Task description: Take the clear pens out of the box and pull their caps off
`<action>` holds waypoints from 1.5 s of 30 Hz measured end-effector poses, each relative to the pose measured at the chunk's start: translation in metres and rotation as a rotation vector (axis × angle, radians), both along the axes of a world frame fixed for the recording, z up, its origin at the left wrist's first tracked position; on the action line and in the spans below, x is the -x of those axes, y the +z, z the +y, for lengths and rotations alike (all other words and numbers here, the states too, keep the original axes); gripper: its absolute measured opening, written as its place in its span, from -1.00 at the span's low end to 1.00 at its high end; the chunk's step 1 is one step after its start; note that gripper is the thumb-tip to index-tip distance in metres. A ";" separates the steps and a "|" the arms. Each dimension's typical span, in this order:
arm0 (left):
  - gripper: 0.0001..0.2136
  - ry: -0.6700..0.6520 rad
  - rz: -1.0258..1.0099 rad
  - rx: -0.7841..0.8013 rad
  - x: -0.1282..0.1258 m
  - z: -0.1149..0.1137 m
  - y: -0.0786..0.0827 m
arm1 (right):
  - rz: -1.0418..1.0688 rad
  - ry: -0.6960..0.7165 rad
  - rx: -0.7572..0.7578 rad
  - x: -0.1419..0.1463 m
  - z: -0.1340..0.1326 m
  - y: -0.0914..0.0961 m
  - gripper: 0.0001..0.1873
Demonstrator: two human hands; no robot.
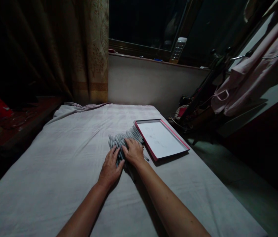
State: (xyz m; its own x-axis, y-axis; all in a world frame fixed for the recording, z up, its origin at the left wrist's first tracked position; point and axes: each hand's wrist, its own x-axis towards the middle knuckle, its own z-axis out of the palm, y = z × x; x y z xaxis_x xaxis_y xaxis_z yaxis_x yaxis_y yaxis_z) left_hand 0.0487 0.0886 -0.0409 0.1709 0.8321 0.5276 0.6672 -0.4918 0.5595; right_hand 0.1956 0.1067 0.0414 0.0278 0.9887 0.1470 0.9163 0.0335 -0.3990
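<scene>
A heap of thin grey sticks or pens (123, 138) lies on a bed covered with a pale sheet (62, 171). My left hand (110, 168) rests flat on the near left side of the heap, fingers stretched out over it. My right hand (134, 152) lies on top of the heap beside it, fingers spread and pressed down on the sticks. Just right of the heap sits a shallow red-rimmed tray (162, 140) with a white inside, with nothing in it.
A patterned curtain (92, 52) hangs at the back left. A plastic bottle (177, 50) stands on the window sill. Pink clothing (249, 75) hangs at the right above a cluttered floor. A dark wooden side table (13, 128) with red packets stands left of the bed.
</scene>
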 end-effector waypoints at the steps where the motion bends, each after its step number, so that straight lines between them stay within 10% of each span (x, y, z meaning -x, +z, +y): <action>1: -0.52 -0.011 0.005 0.000 0.004 -0.006 0.001 | 0.013 0.012 -0.005 0.002 -0.002 -0.001 -0.51; 8: -0.60 0.005 -0.032 0.074 0.033 -0.049 0.016 | 0.356 0.189 -0.163 -0.005 0.003 -0.008 -0.59; 20: -0.73 -0.214 0.238 -0.164 0.030 -0.080 0.037 | 0.657 -0.161 -0.549 -0.067 -0.079 -0.040 -0.68; 34: -0.76 -0.302 0.449 -0.361 0.025 -0.067 0.065 | 0.715 -0.072 -0.526 -0.061 -0.087 -0.023 -0.70; 45: -0.76 -0.130 0.393 -0.312 0.057 -0.091 0.058 | 0.591 0.300 -0.112 -0.005 -0.116 -0.026 -0.45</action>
State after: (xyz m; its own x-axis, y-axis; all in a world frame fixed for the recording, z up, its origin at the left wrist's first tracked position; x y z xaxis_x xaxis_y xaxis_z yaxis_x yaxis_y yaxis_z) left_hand -0.0079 -0.0024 0.0175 0.4972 0.6042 0.6226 0.7199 -0.6879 0.0926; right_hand 0.2009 -0.0098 0.0158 -0.1382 0.9459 0.2937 0.4896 0.3230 -0.8099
